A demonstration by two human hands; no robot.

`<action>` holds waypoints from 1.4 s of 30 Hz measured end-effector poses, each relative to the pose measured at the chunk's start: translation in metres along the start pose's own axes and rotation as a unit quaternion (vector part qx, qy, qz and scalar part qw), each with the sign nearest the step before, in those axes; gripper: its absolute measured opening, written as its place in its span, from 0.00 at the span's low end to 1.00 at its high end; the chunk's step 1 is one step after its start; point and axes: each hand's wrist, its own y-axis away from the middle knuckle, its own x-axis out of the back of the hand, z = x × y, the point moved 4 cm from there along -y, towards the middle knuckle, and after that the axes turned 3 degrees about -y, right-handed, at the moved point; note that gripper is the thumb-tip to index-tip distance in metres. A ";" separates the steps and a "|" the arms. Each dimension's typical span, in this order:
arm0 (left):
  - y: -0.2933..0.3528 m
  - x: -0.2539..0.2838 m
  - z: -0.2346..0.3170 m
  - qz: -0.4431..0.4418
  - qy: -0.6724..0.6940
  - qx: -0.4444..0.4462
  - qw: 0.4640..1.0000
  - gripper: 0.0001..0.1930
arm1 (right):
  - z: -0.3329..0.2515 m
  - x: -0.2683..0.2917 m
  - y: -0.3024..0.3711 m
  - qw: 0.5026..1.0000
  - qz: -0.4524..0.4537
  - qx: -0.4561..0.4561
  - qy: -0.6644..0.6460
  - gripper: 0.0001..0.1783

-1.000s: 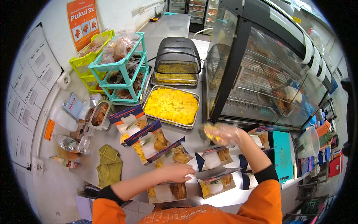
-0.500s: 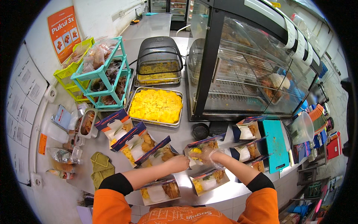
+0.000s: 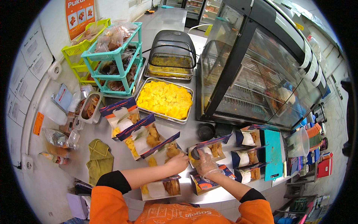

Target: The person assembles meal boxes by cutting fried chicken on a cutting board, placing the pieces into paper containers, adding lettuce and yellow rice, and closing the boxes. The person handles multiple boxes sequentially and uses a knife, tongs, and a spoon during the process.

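Note:
My left hand (image 3: 178,162) is bare, its fingers curled together at the edge of an open meal box (image 3: 161,155) with egg and fried chicken. What they hold, if anything, is hidden. In a clear glove, my right hand (image 3: 207,164) grips a small dark round cup (image 3: 194,154), turned bottom up over the left end of another box (image 3: 216,150); white rice and fried chicken show there. Just below that hand, a box with a printed dark-blue and orange lid (image 3: 213,181) has its filling covered. Closer to me sits an open box of egg, rice and chicken (image 3: 161,189).
A metal tray of scrambled egg (image 3: 165,98) lies behind the boxes, left of a glass display warmer (image 3: 257,74). Several filled boxes (image 3: 249,157) line the right, beside a teal cutting board (image 3: 273,155). At left are an olive cloth (image 3: 100,161) and a teal rack (image 3: 118,61).
The cup in my right hand, showing yellow egg before, is now tipped over with its dark bottom up. The box below it now shows its lid. The whole view has shifted slightly.

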 end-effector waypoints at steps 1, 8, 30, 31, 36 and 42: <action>0.001 0.001 0.001 -0.008 -0.009 -0.007 1.000 0.15 | 0.000 0.000 0.001 1.000 0.014 -0.004 -0.007 0.41; 0.002 0.004 -0.002 -0.010 0.021 -0.005 1.000 0.11 | -0.007 0.015 0.007 0.994 0.075 0.076 -0.024 0.43; 0.147 0.117 -0.053 0.121 0.366 0.151 0.910 0.18 | -0.100 0.117 -0.218 0.994 0.038 0.061 0.086 0.34; 0.166 0.125 -0.055 0.173 0.352 0.165 0.905 0.18 | -0.106 0.105 -0.242 0.988 -0.006 0.060 0.141 0.36; 0.256 0.123 -0.040 0.202 0.434 0.354 0.803 0.14 | -0.104 0.047 -0.280 0.927 -0.154 0.114 0.323 0.45; 0.294 0.108 -0.022 0.248 0.455 0.486 0.704 0.12 | -0.079 0.019 -0.272 0.941 -0.068 0.114 0.312 0.22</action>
